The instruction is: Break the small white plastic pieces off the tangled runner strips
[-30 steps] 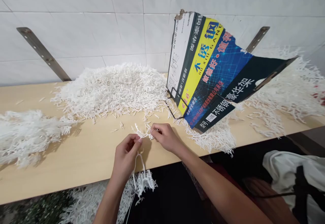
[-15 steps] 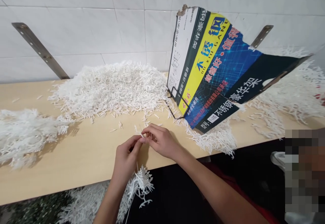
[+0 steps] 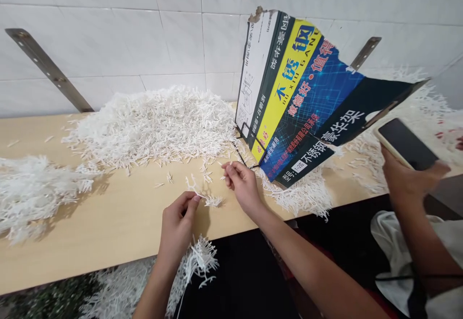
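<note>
My left hand [image 3: 179,222] is closed on a thin white plastic strand [image 3: 197,193] with small branching sticks, held just above the wooden bench top [image 3: 108,222]; the strand hangs down past the front edge in a white cluster [image 3: 200,261]. My right hand [image 3: 242,184] is a little to the right of it, fingers pinched together on a small white piece that I cannot make out. A big pile of loose white sticks [image 3: 155,124] lies behind both hands against the tiled wall.
A printed cardboard sheet [image 3: 296,97] leans on a wire stand at the right of the pile. More white tangles lie at far left [image 3: 32,193] and right [image 3: 408,112]. Another person's hand [image 3: 407,179] holds a phone [image 3: 405,143] at the right.
My right hand has pulled away from my left hand, up and to the right. Another person's hand with a phone has come into view at the right.
</note>
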`<state>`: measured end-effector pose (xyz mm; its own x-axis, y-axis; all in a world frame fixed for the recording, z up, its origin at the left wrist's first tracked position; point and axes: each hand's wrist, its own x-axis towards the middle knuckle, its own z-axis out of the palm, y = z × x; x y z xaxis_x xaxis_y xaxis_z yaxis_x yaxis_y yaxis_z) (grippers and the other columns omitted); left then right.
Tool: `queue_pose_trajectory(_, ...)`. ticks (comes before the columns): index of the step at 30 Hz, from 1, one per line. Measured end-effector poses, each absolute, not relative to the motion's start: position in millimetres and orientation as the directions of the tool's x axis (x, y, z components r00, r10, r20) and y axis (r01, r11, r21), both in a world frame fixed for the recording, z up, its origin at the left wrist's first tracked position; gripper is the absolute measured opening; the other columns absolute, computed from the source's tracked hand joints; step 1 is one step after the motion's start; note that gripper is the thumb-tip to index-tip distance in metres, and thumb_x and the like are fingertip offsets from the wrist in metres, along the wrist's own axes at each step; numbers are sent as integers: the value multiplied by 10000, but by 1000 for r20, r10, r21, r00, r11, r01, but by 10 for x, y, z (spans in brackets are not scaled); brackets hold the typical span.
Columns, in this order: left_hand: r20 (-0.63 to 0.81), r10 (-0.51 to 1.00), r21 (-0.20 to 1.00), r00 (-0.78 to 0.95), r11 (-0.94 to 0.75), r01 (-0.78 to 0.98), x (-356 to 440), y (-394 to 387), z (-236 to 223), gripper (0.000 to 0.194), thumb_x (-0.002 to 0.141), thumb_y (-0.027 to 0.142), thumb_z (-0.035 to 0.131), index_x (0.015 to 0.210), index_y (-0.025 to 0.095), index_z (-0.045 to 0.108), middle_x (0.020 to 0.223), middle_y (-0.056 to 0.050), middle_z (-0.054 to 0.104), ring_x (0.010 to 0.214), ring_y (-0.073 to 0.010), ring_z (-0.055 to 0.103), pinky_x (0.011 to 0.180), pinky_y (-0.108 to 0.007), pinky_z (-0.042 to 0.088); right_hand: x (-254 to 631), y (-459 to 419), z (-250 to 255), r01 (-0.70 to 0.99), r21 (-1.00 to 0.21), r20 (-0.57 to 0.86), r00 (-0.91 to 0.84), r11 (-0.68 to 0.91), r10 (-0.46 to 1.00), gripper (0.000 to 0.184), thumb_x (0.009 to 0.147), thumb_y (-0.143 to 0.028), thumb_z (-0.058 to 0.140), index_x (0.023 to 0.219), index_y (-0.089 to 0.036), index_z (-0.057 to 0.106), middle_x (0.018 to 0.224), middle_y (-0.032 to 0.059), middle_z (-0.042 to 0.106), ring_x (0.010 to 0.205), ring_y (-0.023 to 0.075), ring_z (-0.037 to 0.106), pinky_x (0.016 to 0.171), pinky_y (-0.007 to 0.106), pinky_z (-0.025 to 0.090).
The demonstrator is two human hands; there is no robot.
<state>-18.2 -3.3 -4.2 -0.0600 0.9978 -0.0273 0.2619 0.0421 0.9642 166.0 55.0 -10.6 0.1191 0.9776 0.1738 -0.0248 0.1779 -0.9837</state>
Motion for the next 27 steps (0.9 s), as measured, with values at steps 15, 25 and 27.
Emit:
queue_pose_trajectory(15,-3,992,993,-123,18,117,-197,-21,-104,299,938,486,634,917,191,677,684,13,615,627,-136,541,587,-231,415,1598,273,84,359,-687,464,-452,631,762,229,944,-285,686,1164,-236,726,1121,73,742,1050,213,680,913,321,523)
queue_pose_trajectory(25,552,834,639,7,-429,638,-92,-93,-104,280,989,340,575,1226,194,606,1393,-158,566,1308,-299,523,1072,-447,446,1621,352,-9,186,-938,214,-348,292,912,234,933,-286,645,738,-166,693,691,14,684,635,133,613,616,232,464)
queue_pose_trajectory(27,513,852,651,103,-465,600,-82,-89,-92,232,1038,297,472,1203,202,604,1374,-146,591,1314,-275,532,1093,-437,435,1621,370,-25,129,-954,208,-366,271,907,244,931,-324,659,754,-163,706,713,23,693,655,143,622,632,242,481)
